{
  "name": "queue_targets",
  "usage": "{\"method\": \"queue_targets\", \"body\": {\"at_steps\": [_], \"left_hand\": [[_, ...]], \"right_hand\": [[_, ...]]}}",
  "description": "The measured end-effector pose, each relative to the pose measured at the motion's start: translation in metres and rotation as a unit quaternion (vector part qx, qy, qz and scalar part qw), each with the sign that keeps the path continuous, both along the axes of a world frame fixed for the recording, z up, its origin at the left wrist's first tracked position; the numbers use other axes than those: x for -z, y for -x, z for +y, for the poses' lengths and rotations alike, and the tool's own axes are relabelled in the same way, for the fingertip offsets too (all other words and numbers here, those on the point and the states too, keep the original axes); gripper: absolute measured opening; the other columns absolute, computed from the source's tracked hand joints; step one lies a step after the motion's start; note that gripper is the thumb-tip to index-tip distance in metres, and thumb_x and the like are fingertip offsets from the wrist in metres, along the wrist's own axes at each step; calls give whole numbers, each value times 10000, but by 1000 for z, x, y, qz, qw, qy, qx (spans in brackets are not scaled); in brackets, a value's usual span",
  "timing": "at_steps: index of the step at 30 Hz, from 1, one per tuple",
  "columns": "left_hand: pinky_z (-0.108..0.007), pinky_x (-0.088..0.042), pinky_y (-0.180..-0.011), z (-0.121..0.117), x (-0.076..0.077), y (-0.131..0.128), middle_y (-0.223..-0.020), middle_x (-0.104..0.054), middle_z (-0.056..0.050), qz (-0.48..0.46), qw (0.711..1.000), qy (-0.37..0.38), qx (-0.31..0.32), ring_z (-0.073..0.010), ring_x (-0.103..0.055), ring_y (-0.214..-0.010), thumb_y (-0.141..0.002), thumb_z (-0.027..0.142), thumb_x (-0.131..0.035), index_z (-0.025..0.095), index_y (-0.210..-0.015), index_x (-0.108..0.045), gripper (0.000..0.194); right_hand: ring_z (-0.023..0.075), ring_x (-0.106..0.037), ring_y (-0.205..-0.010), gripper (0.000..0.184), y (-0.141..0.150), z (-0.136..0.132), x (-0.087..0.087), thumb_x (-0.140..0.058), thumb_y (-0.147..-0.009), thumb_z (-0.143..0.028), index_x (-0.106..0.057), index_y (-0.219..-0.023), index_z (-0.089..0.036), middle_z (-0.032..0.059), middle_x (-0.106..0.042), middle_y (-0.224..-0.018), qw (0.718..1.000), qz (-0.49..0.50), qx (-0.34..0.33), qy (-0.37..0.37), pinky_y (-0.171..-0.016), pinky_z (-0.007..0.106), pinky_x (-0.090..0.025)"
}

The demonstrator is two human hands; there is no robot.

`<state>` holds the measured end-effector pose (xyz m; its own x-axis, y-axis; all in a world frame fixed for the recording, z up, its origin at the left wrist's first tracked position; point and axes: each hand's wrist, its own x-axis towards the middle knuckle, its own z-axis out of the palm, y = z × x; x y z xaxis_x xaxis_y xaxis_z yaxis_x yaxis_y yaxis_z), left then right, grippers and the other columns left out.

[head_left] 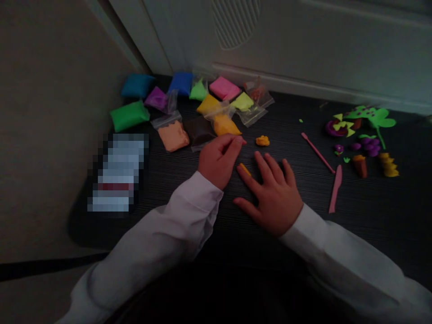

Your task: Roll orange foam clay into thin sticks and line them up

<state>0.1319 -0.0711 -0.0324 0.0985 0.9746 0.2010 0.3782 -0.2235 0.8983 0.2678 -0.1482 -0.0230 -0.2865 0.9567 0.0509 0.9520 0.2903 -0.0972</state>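
Note:
My right hand point(275, 193) lies spread on the dark tabletop, with its index finger resting on a small orange clay roll point(245, 170). My left hand point(221, 161) is closed just beside it, thumb pressed against the curled index finger. Whatever may be between those fingertips is hidden or too small to name. A crumpled lump of orange clay point(262, 141) sits just beyond my right fingers. Behind my left hand lies an open bag of orange-yellow clay point(225, 125), next to a dark brown clay pack point(200, 130).
Several other clay packs, among them a green one point(130, 116) and a pink one point(225, 88), stretch along the back left. A blurred-out phone point(118, 173) lies left. On the right are a pink stick tool point(317, 153), a pink plastic knife point(335, 189) and small clay figures point(367, 146).

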Motion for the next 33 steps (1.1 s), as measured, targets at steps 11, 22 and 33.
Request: {"method": "queue_targets", "body": {"at_steps": [11,22,33], "left_hand": [[-227,-406,-645,0,0,0,-699,-618,13,4,1000,-2,-2,-108,-543,-664,-817,352,-428,187,-769,-643,276],[-215,-403,-649,-1,-1,1,-744,-625,3,6,1000,5,4,-94,-542,-666,-828,340,-415,157,-813,-644,293],[-205,-401,-647,1,-2,1,-754,-619,3,-31,999,15,-11,-85,-525,-655,-816,317,-447,153,-836,-631,247]], "right_hand": [[324,-177,-1285,597,1,1,-1,-311,-796,-587,-351,-1292,-258,128,-187,-1427,998,-34,49,-20,-985,561,-116],[321,-192,-1288,611,0,1,0,-344,-770,-608,-348,-1288,-286,127,-208,-1419,1000,19,9,-16,-997,560,-128],[259,-482,-1047,393,-19,11,-4,-497,-761,-466,-581,-1019,-181,105,-553,-1111,989,108,29,-99,-931,455,-321]]}}
